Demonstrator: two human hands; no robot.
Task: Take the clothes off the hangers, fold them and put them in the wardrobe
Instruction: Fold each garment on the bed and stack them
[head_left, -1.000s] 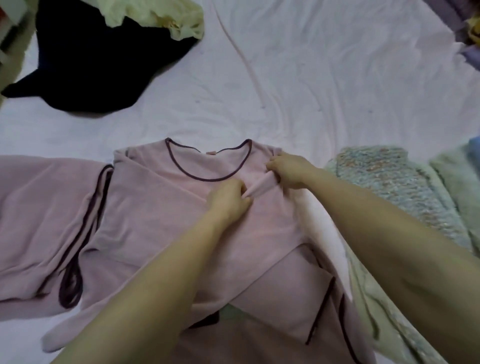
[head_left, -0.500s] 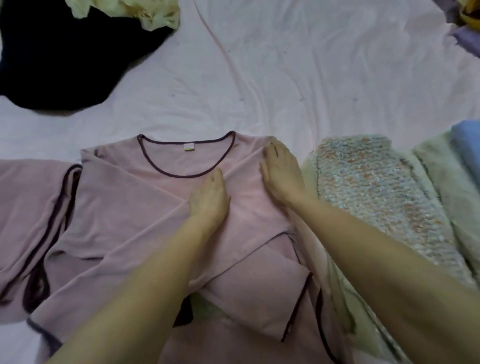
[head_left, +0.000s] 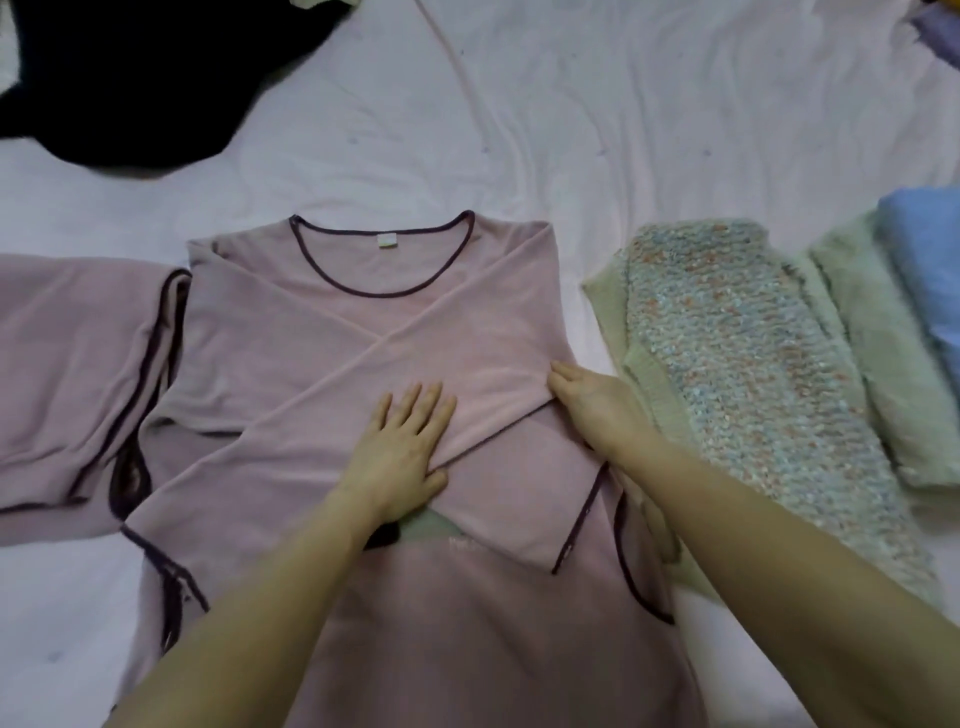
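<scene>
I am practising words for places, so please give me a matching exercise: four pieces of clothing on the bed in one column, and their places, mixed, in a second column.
Column 1
1. pink top
2. dark garment
3. knitted sweater
4. blue cloth

Column 2
A. at the right edge of the view
B. in the far left corner
C. in the middle, under both flat hands (left hand, right hand)
D. just right of the right hand

Pairs: 1-C, 2-B, 3-D, 4-A
</scene>
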